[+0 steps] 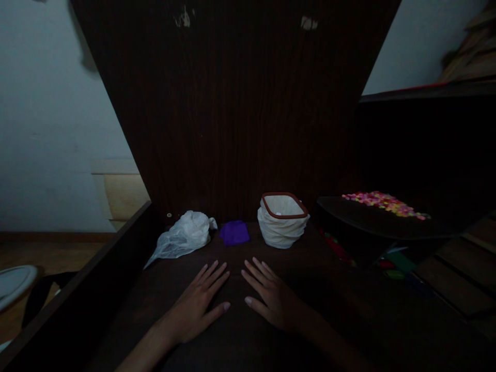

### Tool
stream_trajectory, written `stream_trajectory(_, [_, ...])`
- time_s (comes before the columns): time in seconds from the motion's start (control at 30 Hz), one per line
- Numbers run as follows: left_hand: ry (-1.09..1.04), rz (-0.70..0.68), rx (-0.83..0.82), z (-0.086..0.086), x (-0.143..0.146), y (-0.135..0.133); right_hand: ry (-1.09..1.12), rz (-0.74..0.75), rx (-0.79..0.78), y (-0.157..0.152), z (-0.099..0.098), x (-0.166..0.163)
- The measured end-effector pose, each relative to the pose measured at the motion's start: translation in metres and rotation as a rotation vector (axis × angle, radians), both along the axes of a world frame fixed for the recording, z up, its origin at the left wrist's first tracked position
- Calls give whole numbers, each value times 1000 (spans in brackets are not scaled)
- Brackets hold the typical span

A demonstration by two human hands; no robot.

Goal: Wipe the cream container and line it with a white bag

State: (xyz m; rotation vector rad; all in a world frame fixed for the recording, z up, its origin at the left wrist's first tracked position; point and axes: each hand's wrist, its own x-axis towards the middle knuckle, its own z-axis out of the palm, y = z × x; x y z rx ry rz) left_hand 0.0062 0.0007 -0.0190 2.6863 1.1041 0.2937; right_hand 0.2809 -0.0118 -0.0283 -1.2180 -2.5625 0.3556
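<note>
My left hand lies flat on the dark wooden surface, palm down with its fingers apart. Beside it my right hand rests the same way, its thumb pointing toward the left one. Neither holds anything. Beyond my left hand sits a crumpled white plastic bag. A folded purple cloth lies in the middle, past the fingertips. Behind my right hand stands a small bin with a brown square rim and a white liner; its inside shows only in part.
A tall dark wooden panel rises at the back. A low side board borders the left. At right, a dark curved shelf carries many small colourful pieces, with red and green items below it.
</note>
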Motion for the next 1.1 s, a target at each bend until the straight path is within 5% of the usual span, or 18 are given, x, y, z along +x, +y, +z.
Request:
stream_trajectory(0.83, [-42,-5,-32,3,2,0,67,12,-113,5,7,7])
stream_trajectory(0.97, [-53,1,-31,4,3,0,110,-62,-100,11,24,11])
stream_trajectory(1.1, [-48,-2,-38,4,3,0,235,-108,123,20,65,12])
